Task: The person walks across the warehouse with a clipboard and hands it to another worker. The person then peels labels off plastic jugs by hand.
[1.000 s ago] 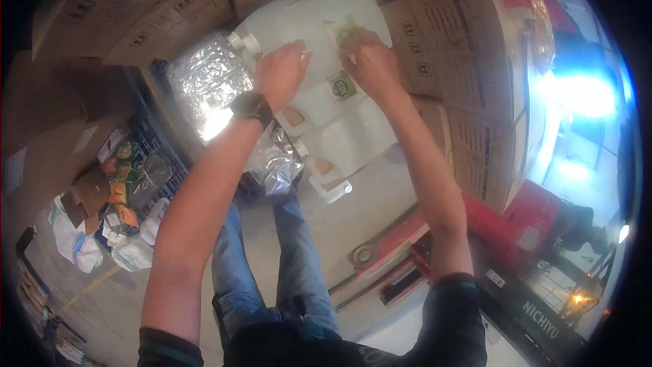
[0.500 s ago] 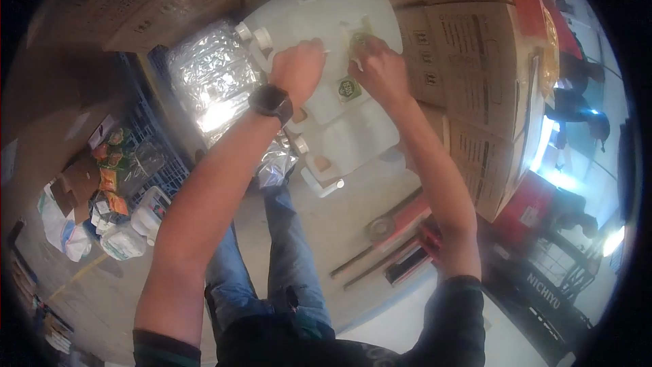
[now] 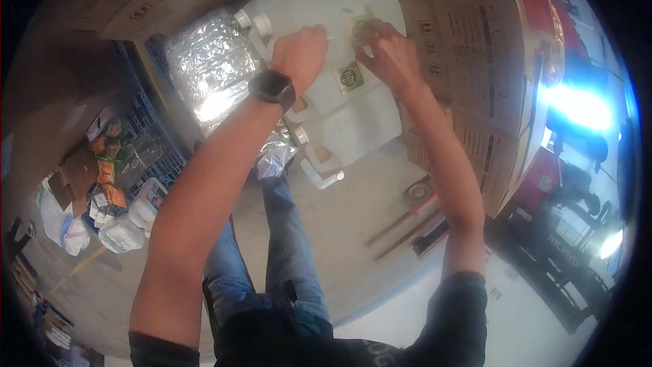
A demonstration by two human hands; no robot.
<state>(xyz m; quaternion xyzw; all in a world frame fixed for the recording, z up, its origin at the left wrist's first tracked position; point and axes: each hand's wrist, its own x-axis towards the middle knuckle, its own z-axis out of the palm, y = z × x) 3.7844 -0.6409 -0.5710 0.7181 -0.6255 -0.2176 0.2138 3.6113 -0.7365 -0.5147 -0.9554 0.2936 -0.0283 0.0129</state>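
Note:
Several translucent white jerrycans (image 3: 367,126) lie side by side, their white caps facing left. A green label with a dark emblem (image 3: 350,77) sits on one of them. My right hand (image 3: 394,58) is over another green label (image 3: 360,19) farther up; its fingertips touch that label, with the thumb apart from the fingers. My left hand (image 3: 300,54), below a black wristwatch (image 3: 272,87), rests with curled fingers over the jerrycans left of the labels. A tiny white bit shows at its fingertips, too small to name.
Crinkled silver foil packs (image 3: 210,71) lie left of the jerrycans. Cardboard boxes (image 3: 475,54) are stacked behind and to the right. A pallet truck (image 3: 418,194) stands on the floor. Bags and packets (image 3: 112,177) are at lower left, and a forklift (image 3: 560,251) is at right.
My right hand has shifted slightly up and its thumb has parted from the fingers, showing more of the upper label. My left hand has moved slightly up. The view has turned a little.

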